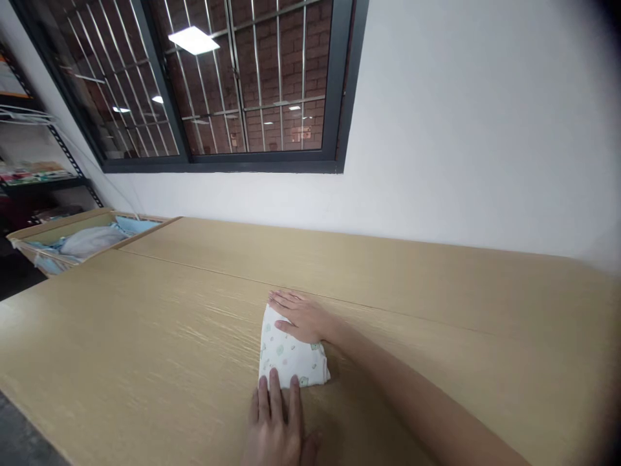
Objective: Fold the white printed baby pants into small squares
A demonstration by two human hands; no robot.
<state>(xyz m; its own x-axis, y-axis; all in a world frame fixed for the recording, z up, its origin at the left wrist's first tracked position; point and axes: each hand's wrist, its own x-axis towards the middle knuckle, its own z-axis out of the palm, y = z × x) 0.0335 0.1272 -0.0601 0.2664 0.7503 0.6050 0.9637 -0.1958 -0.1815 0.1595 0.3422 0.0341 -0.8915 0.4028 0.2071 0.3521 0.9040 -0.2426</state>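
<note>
A small folded white cloth [286, 353] with a pale green print lies flat on the wooden tabletop [194, 362]. Across its far edge rests my right hand [303, 317], palm down with the fingers stretched out and pointing left. My left hand [279, 421] comes in from the bottom of the view, its fingers spread, with the fingertips on the near edge of the cloth. Neither hand grasps the cloth; both lie on top of it. Part of the cloth's far side is hidden under my right hand.
At the far left of the table stands a wood-framed crib [82, 259] with pale blue bedding inside. Behind it is a dark metal shelf [46, 184] with assorted items. A white wall [460, 129] and a barred window [252, 84] border the table's back edge.
</note>
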